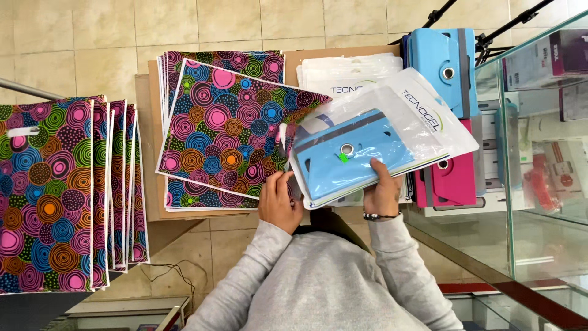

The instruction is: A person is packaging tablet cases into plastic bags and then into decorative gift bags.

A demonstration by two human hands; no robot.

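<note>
My right hand [383, 190] holds a light blue tablet case [349, 153] sealed in a clear plastic sleeve, gripping its near edge. The case's left end sits at the mouth of a colourful circle-patterned bag [226, 132]. My left hand [278, 199] pinches the near right corner of that bag, holding its opening. The bag lies on top of a stack of the same patterned bags [208, 64] on a cardboard sheet.
More patterned bags [55, 190] lie fanned out at the left. At the right are empty clear sleeves [343, 70], another light blue case [444, 64], a pink case [453, 181] and a glass display case [533, 153] with boxed goods. Tiled floor lies below.
</note>
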